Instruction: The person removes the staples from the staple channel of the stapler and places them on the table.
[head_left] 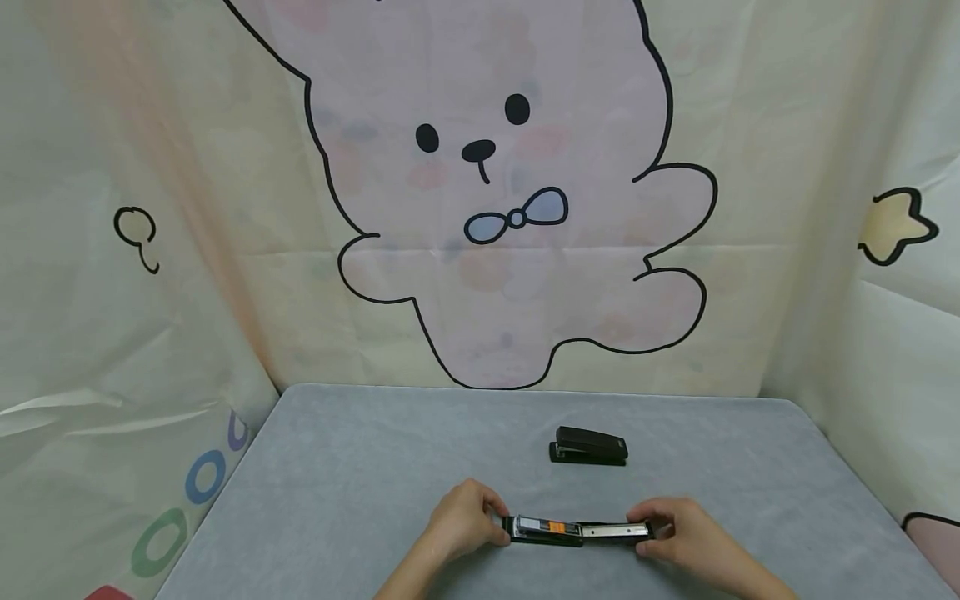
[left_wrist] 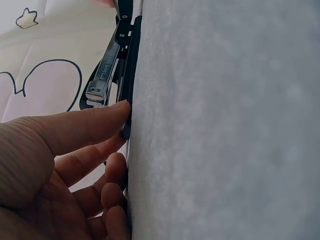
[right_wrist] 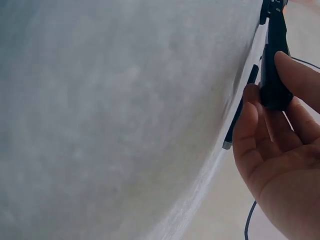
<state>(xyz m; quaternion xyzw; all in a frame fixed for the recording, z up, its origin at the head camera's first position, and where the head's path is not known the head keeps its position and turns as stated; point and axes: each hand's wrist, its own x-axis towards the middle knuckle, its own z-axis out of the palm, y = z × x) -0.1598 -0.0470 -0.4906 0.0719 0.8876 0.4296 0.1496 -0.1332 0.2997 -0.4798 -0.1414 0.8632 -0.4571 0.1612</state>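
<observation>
In the head view a black stapler (head_left: 543, 532) lies unfolded nearly flat along the table, with an orange patch on its left half and a silver strip inside its right half. My left hand (head_left: 467, 518) pinches its left end between thumb and fingers. At the other end, my right hand (head_left: 678, 533) grips the dark tip of the swung-back arm. From the left wrist, the metal staple channel (left_wrist: 103, 75) slants up off the black base (left_wrist: 131, 75), whose end my left thumb presses. In the right wrist view, thumb and fingers hold the black arm (right_wrist: 274, 75).
A second black stapler (head_left: 588, 447) stands behind the opened one on the grey cloth-covered table (head_left: 375, 450). Behind the table's back edge hangs a cloth backdrop (head_left: 495, 283) with a cartoon bear, and similar cloth panels flank both sides.
</observation>
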